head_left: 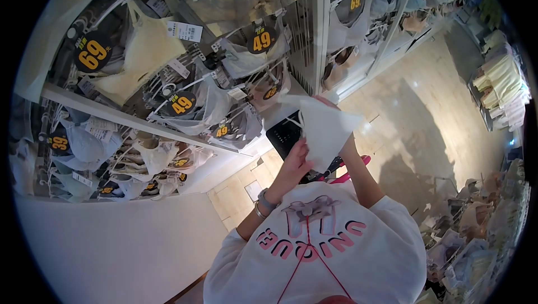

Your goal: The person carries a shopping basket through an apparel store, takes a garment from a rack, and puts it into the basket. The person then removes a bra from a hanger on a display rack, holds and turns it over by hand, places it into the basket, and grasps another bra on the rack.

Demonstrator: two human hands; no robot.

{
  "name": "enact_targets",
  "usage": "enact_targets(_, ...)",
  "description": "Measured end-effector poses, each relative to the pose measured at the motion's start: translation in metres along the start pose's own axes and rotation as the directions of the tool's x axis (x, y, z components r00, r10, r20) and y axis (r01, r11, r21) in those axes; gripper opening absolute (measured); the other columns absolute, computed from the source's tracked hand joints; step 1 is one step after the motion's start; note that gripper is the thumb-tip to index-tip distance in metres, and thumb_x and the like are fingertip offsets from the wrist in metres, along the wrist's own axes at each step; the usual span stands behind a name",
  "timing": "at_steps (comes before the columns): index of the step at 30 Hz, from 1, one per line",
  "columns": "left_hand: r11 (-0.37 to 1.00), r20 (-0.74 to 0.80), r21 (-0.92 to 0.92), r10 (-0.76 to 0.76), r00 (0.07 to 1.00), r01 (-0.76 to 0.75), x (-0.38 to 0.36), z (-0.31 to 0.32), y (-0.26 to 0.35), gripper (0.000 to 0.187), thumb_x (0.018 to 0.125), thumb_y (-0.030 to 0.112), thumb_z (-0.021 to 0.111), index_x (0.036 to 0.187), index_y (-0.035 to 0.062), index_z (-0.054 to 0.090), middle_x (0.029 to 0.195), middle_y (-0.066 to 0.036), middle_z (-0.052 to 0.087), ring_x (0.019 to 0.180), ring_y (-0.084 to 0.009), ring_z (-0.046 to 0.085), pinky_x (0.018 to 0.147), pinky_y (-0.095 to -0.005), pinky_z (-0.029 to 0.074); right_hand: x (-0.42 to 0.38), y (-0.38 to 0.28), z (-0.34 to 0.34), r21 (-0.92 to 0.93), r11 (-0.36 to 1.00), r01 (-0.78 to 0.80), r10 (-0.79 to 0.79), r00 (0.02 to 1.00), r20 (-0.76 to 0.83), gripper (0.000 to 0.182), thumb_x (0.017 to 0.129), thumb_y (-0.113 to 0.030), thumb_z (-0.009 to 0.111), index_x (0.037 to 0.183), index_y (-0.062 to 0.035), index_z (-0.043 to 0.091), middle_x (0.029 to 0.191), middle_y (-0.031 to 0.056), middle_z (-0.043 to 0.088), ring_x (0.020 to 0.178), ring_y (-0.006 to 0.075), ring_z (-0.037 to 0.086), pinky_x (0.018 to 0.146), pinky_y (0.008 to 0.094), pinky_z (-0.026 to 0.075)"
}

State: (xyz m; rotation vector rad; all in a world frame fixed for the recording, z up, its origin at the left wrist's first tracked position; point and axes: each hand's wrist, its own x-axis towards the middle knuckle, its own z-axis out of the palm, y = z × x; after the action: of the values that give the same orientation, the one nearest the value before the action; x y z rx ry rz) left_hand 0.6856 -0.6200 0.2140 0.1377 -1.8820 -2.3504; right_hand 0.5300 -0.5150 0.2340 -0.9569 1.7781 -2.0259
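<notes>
A white bra-like garment [332, 130] with a thin strap hangs between my hands in front of my chest, partly blurred. My left hand [296, 162], with a watch and a bracelet on its wrist, has its fingers closed at the garment's lower left edge. On the other side is my right hand [348, 146]; its fingers are mostly hidden behind the white fabric. Just beyond the left hand shows a flat black object [284, 136], partly covered by the garment. Beneath the right forearm, pink bars [365, 160] stick out; I cannot make out what they belong to.
Wall racks of hanging bras [137, 51] with round black price signs fill the left. More racks [350, 21] continue at the back. Hanging garments [501, 79] and a rack of bras [476, 220] stand at right. A tiled floor [403, 107] runs between them.
</notes>
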Motion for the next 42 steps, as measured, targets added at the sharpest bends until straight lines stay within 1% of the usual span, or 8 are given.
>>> enact_targets(2, 0.980, -0.083, 0.112, 0.175, 0.981, -0.165, 0.007, -0.004, 0.003, 0.029, 0.090, 0.006, 0.058, 0.119, -0.0009, 0.056, 0.103, -0.002, 0.061, 0.098, -0.0095, 0.055, 0.083, -0.0266, 0.047, 0.001, -0.003, 0.002, -0.198, 0.970, 0.143, -0.132, 0.989, 0.066, 0.049, 0.082, -0.013, 0.061, 0.129, -0.0015, 0.052, 0.127, 0.0133, 0.057, 0.115, 0.0240, 0.055, 0.099, 0.0343, 0.041)
enact_targets(3, 0.997, -0.164, 0.054, 0.067, 0.984, -0.059, 0.005, -0.002, 0.024, 0.022, 0.091, 0.007, 0.058, 0.111, -0.0024, 0.061, 0.099, -0.001, 0.063, 0.093, -0.0095, 0.057, 0.080, -0.0258, 0.047, -0.001, -0.006, 0.003, -0.255, 0.943, 0.215, -0.195, 0.975, 0.102, 0.050, 0.081, -0.012, 0.062, 0.128, -0.0018, 0.053, 0.127, 0.0139, 0.056, 0.116, 0.0253, 0.055, 0.100, 0.0357, 0.040)
enact_targets(9, 0.989, -0.188, -0.125, 0.058, 0.981, -0.083, 0.013, -0.013, 0.071, 0.021, 0.093, 0.013, 0.061, 0.105, -0.0040, 0.064, 0.095, -0.004, 0.067, 0.084, -0.0071, 0.058, 0.074, -0.0223, 0.046, -0.003, -0.024, -0.001, -0.647, 0.611, 0.456, -0.459, 0.870, 0.180, 0.051, 0.074, -0.006, 0.062, 0.124, -0.0018, 0.055, 0.126, 0.0151, 0.057, 0.122, 0.0334, 0.049, 0.101, 0.0438, 0.038)
enact_targets(20, 0.979, -0.192, -0.018, 0.194, 0.962, -0.201, -0.026, -0.058, 0.078, 0.013, 0.086, 0.009, 0.065, 0.089, -0.0034, 0.067, 0.080, -0.003, 0.066, 0.071, -0.0077, 0.056, 0.065, -0.0229, 0.044, -0.003, 0.022, -0.030, -0.652, 0.750, 0.114, -0.368, 0.891, -0.267, 0.049, 0.071, 0.002, 0.066, 0.119, -0.0063, 0.061, 0.104, 0.0163, 0.066, 0.092, 0.0308, 0.065, 0.079, 0.0350, 0.052)
enact_targets(28, 0.979, -0.434, 0.142, 0.193, 0.880, -0.145, -0.036, -0.093, 0.070, 0.012, 0.088, 0.007, 0.063, 0.090, -0.0035, 0.068, 0.074, 0.003, 0.061, 0.065, -0.0034, 0.049, 0.059, -0.0201, 0.037, 0.005, 0.009, -0.072, -0.867, 0.485, 0.115, -0.580, 0.784, -0.220, 0.041, 0.071, 0.004, 0.065, 0.111, -0.0040, 0.065, 0.099, 0.0141, 0.069, 0.087, 0.0272, 0.068, 0.074, 0.0337, 0.055)
enact_targets(37, 0.977, -0.330, 0.212, 0.052, 0.942, 0.021, -0.043, -0.106, 0.047, 0.016, 0.089, 0.014, 0.065, 0.088, -0.0015, 0.068, 0.069, 0.006, 0.053, 0.062, -0.0025, 0.042, 0.055, -0.0216, 0.032, -0.006, -0.009, -0.063, -0.218, 0.976, -0.020, -0.129, 0.753, -0.645, 0.037, 0.085, -0.005, 0.063, 0.122, -0.0016, 0.057, 0.107, 0.0136, 0.066, 0.095, 0.0206, 0.065, 0.082, 0.0301, 0.051)
enact_targets(40, 0.943, -0.300, 0.281, -0.092, 0.950, 0.180, -0.031, -0.080, 0.049, 0.022, 0.089, 0.018, 0.067, 0.086, -0.0036, 0.065, 0.067, 0.006, 0.051, 0.064, -0.0035, 0.045, 0.056, -0.0232, 0.037, 0.006, -0.008, -0.054, -0.082, 0.959, 0.270, -0.241, 0.633, -0.735, 0.037, 0.088, -0.009, 0.061, 0.122, 0.0024, 0.054, 0.108, 0.0145, 0.064, 0.095, 0.0203, 0.063, 0.085, 0.0290, 0.049)
enact_targets(42, 0.892, -0.236, 0.398, -0.125, 0.964, 0.213, -0.025, -0.077, 0.032, 0.022, 0.088, 0.019, 0.068, 0.089, -0.0036, 0.066, 0.072, 0.005, 0.058, 0.067, -0.0037, 0.048, 0.058, -0.0222, 0.040, 0.003, -0.009, -0.055, 0.126, 0.956, 0.264, -0.101, 0.700, -0.707, 0.037, 0.088, -0.010, 0.059, 0.122, 0.0038, 0.052, 0.110, 0.0138, 0.062, 0.095, 0.0198, 0.062, 0.085, 0.0292, 0.049)
